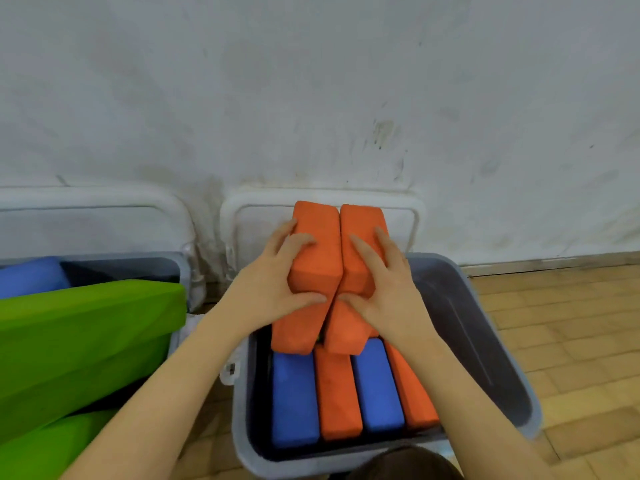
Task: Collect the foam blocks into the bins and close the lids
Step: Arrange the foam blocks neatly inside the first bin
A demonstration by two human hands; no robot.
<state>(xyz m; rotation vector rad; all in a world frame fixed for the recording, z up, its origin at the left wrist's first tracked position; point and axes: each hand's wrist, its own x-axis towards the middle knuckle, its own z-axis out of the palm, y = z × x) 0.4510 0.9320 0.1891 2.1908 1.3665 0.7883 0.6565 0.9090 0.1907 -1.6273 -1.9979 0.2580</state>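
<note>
Head view: looking down at two grey bins set against a scuffed white wall, both hands over the right one
Left hand (277, 289): grips the left upper orange block (317, 244), fingers spread over its top face and thumb curled under its near end
Right hand (384, 292): grips the right upper orange block (360, 237), fingers laid across its top and thumb hooked under the near end
Upper blocks: the two lie side by side, long sides touching, tilted with their far ends raised, held above the bin
Lower orange pair (301, 334): two more orange blocks sit just beneath the held ones, slanting down onto the packed row; whether the hands also bear on them I cannot tell
Right bin (485, 341): grey, lid off the top; along its left part stands a row of blocks, blue (294, 400), orange (337, 396), blue (377, 386), orange (414, 389), pressed side to side; the right part shows bare dark floor
White lid (239, 216): stands upright behind the right bin, against the wall
Left bin (173, 268): grey, holds large green foam pieces (86, 341) that jut above its rim, and a blue piece (31, 275) at the far corner
Second lid (166, 202): white, upright behind the left bin
Floor (571, 323): wooden parquet, to the right of the bins
</note>
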